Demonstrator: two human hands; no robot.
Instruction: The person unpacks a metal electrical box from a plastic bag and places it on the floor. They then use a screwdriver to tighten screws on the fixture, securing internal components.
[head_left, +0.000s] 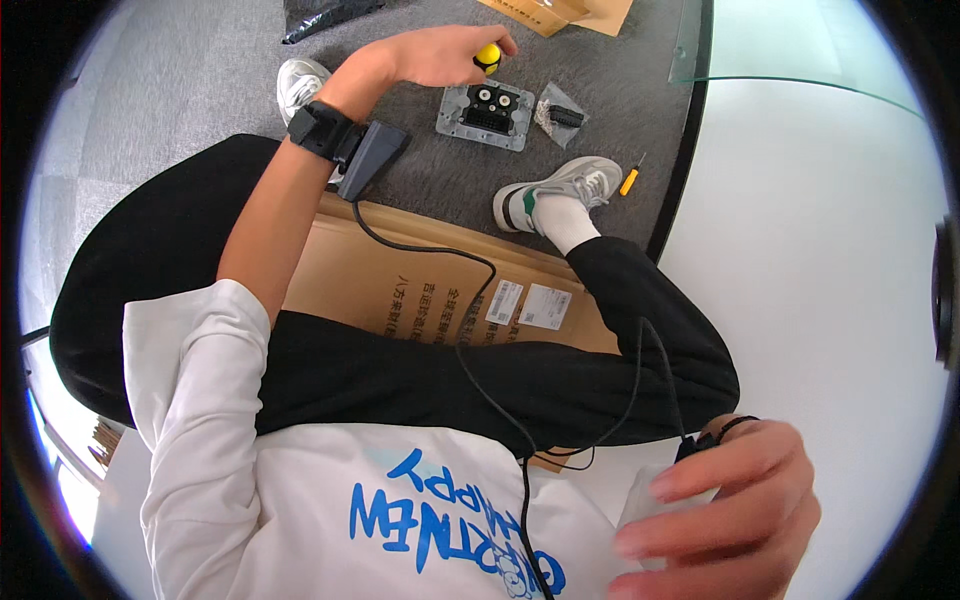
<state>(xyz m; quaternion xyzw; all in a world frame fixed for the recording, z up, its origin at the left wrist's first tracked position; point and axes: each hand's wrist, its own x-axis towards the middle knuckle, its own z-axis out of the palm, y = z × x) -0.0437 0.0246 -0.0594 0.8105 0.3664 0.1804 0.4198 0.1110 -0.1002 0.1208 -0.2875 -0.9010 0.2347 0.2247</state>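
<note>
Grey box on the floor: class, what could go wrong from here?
The left hand holds a yellow-and-black object close to the grey box; a slip might scratch it. The slack cable crossing the black trousers could snag. The small screwdriver near a shoe might get kicked.

A rounded yellow-and-black object (pixel 487 58) sits within the left hand's (pixel 440 55) fingers; a pale, smooth object (pixel 640 500), mostly hidden, shows behind the right hand's (pixel 745 505) fingers.

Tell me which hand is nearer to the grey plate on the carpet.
Left. The left hand appears just beyond the far edge of the grey plate; the right hand is much farther off, at lower right, near the person's shirt.
</note>
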